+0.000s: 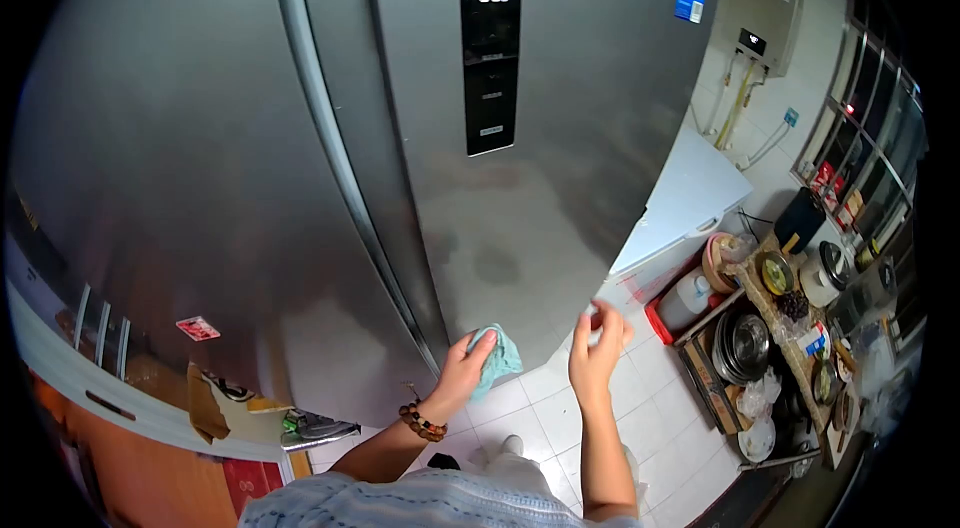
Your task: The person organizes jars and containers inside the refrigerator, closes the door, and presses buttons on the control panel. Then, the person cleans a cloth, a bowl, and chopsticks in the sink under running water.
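My left hand (463, 375), with a beaded bracelet (423, 423) on its wrist, is closed on a crumpled light-teal cloth (497, 360). Hand and cloth are by the lower end of the grey refrigerator door (520, 258). A black panel (490, 48) on this door shows a lit "08". Near the door's lower right edge is my right hand (597, 353), its fingers curled in toward the thumb. Whether anything small is between those fingers I cannot make out, nor whether they touch the door.
At right, a white chest freezer (690, 198) stands beyond the door. A cluttered shelf (780, 313) holds pots, bowls and bags. A water heater (765, 8) hangs on the wall by a barred window. White tiles (640, 408) cover the floor.
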A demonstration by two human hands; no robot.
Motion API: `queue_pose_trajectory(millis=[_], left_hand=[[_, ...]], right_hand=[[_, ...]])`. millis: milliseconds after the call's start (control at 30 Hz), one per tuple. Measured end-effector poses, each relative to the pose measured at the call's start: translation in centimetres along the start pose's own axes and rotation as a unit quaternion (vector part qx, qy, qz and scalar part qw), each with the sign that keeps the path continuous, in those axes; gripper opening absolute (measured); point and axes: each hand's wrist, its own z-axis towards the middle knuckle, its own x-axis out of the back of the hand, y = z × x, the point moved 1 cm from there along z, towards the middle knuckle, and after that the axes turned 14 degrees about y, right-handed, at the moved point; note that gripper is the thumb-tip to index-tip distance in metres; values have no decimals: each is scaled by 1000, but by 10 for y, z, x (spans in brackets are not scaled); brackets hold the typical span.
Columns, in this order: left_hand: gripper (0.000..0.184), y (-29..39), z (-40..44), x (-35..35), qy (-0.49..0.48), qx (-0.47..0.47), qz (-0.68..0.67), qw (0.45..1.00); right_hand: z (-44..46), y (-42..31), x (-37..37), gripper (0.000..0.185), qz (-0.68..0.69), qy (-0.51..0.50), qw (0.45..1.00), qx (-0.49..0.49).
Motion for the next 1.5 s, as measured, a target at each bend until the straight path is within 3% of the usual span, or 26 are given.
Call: queue_pose_trajectory(millis=[100, 167, 267, 300, 333, 367, 433, 467, 567, 600, 667, 700, 800, 900, 967, 1033, 1067, 1100, 1167, 1200, 1300, 1367, 1500], left_hand=[[27, -4, -6, -25, -42, 39, -37, 998], [25, -11, -13, -48, -59, 62, -40, 996], [23, -25, -35, -88, -127, 127, -88, 980], [24, -29, -49, -103, -156, 199, -126, 959], [24, -36, -64, -118, -183, 272, -161, 931], [25, -49, -77, -131, -189, 324, -142, 916], [23, -83, -108, -155, -207, 415, -107, 879], [20, -107, -123, -166, -247, 427, -113, 863], [25, -140, -193, -215, -258, 459, -106, 844], [25, -158, -216, -229, -333, 473, -108, 808], [26, -181, -289, -259, -375, 549, -51, 745], [28, -190, -325, -268, -390, 575, -28, 719], [38, -237, -440, -301, -481, 605, -23, 634], [34, -264, -529, -325, -526, 642, 13, 558], [29, -279, -574, -345, -494, 675, 25, 548], [25, -293, -610, -366, -433, 615, 142, 643], [26, -305, -622, -375, -447, 592, 155, 653], [26, -321, -632, -383, -452, 592, 162, 648], [26, -349, -650, -407, -511, 482, 127, 701], [28, -356, -658, -420, -491, 461, 137, 726], [23, -397, -681, -474, -492, 410, 38, 768], [20, -426, -692, -521, -519, 325, 4, 791], [15, -472, -717, -630, -565, 70, -14, 822]], right_hand=[[-52, 34, 39, 16, -25, -37, 993, -110], [-87, 47, 68, 13, 89, -101, 950, -282], [-142, 52, 102, 12, 219, -168, 878, -391], [-149, 43, 117, 12, 275, -192, 835, -437], [-157, 47, 128, 24, 309, -214, 813, -445], [-164, 50, 141, 24, 304, -198, 816, -449], [-168, 44, 168, 45, 459, -76, 741, -485], [-174, 57, 188, 59, 456, -63, 750, -475], [-187, 69, 262, 55, 393, 38, 789, -471], [-201, 76, 291, 59, 378, 60, 785, -486], [-217, 72, 360, 67, 340, 110, 797, -487], [-241, 81, 390, 72, 336, 112, 776, -521], [-253, 66, 479, 86, 355, 266, 754, -485], [-264, 63, 551, 85, 331, 367, 727, -476], [-269, 69, 584, 81, 318, 406, 714, -473], [-269, 80, 613, 72, 325, 435, 686, -483], [-268, 86, 621, 59, 337, 464, 653, -495], [-272, 96, 627, 59, 337, 472, 650, -491], [-279, 126, 643, 47, 324, 469, 653, -500], [-276, 138, 653, 37, 333, 470, 653, -492], [-260, 179, 683, 32, 346, 461, 652, -493], [-254, 220, 709, 35, 335, 468, 638, -511], [-203, 301, 782, 40, 338, 420, 667, -514]])
